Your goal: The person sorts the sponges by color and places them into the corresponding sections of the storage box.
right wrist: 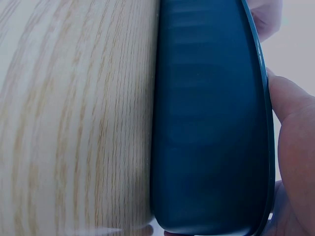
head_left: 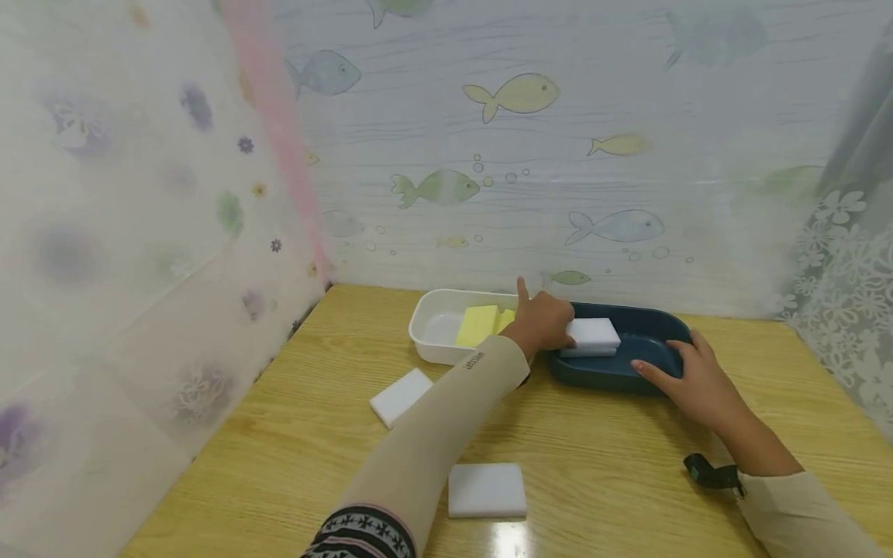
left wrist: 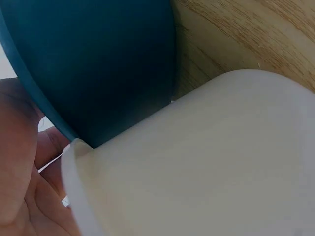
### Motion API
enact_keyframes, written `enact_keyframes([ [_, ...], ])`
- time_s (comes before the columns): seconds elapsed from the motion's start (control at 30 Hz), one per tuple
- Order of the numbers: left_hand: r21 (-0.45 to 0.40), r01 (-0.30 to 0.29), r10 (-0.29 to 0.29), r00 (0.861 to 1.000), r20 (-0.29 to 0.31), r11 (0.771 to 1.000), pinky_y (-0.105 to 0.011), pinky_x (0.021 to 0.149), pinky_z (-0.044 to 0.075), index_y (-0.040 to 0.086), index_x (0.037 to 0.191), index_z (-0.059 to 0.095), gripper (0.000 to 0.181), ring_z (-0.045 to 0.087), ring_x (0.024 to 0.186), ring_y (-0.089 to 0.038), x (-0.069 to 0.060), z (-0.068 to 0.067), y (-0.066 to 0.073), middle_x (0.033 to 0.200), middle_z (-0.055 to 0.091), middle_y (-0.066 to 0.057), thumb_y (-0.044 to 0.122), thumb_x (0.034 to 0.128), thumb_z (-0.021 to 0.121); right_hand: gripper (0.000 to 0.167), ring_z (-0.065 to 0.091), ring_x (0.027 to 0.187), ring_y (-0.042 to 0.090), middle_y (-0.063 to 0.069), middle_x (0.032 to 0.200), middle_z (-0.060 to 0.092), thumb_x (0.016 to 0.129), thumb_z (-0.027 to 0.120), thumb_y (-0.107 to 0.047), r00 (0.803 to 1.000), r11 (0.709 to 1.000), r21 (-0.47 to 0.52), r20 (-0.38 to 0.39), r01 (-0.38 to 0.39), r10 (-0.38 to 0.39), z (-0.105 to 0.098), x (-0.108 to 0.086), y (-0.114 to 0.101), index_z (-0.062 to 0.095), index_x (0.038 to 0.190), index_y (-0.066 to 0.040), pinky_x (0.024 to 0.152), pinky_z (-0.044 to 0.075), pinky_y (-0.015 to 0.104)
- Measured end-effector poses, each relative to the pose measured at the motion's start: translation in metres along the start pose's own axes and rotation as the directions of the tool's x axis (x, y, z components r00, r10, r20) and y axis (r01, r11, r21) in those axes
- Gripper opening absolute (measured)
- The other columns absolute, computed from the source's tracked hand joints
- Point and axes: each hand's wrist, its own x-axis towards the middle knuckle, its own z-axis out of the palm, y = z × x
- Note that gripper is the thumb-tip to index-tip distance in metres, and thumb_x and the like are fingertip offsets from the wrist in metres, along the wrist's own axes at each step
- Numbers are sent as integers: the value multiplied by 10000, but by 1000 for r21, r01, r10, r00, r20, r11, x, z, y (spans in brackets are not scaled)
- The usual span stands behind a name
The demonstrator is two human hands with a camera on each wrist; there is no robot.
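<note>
At the left end of the dark blue basket point(head_left: 645, 313), my left hand point(head_left: 543, 322) pinches the end of a white sponge point(head_left: 594, 331), its little finger raised. Another white block shows under that sponge. My right hand point(head_left: 705, 387) holds the basket's right end, thumb over the front rim and fingers at the end wall. In the left wrist view, the blue basket point(left wrist: 113, 59) and white basket point(left wrist: 206, 157) partly hide my left hand's fingers point(left wrist: 51, 147). The right wrist view shows the blue basket point(right wrist: 211, 118) beside my right hand point(right wrist: 298, 147).
The white basket point(head_left: 427, 353) holds yellow sponges point(head_left: 477, 325) and stands left of the blue one. Two white sponges lie on the wooden table point(head_left: 307, 434), one point(head_left: 402, 397) near the white basket, another point(head_left: 487, 490) nearer the front. Patterned sheets hang behind and at the sides.
</note>
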Motion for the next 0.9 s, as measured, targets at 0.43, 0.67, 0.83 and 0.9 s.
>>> enact_keyframes([
  [0.43, -1, -23, 23, 1000, -3, 1000, -623, 1246, 190, 299, 1037, 745, 341, 610, 1106, -151, -1, 2, -1, 978, 727, 136, 587, 860, 789, 1057, 90, 1437, 698, 418, 1626, -159, 1004, 537, -649, 1000, 1000, 7, -3, 0, 0, -1, -1, -3, 198, 1556, 186, 1035, 248, 830],
  [0.67, 26, -60, 61, 998, -20, 998, -419, 1013, 434, 284, 1046, 755, 375, 572, 950, -134, 0, 4, -4, 958, 706, 126, 609, 862, 775, 1055, 94, 1437, 697, 418, 1625, -162, 1005, 535, -649, 1000, 1000, 6, -6, -1, 1, -1, -1, -3, 200, 1555, 187, 1036, 250, 830],
  [0.83, 9, -90, 90, 995, -49, 996, -416, 1018, 445, 300, 1118, 767, 418, 578, 989, -124, -2, 2, -9, 1024, 714, 142, 632, 863, 760, 1057, 99, 1437, 697, 422, 1624, -153, 1004, 536, -650, 1000, 1000, 5, -2, -3, 3, -1, -2, -4, 201, 1554, 188, 1038, 249, 829],
  [0.9, -2, -100, 100, 993, -58, 995, -421, 1038, 449, 297, 1190, 764, 455, 589, 1037, -126, -4, -1, -11, 1089, 724, 142, 624, 874, 753, 1058, 104, 1435, 697, 423, 1624, -147, 1004, 533, -653, 1000, 1000, 3, -2, -3, 3, -2, -2, -3, 201, 1555, 186, 1036, 251, 830],
])
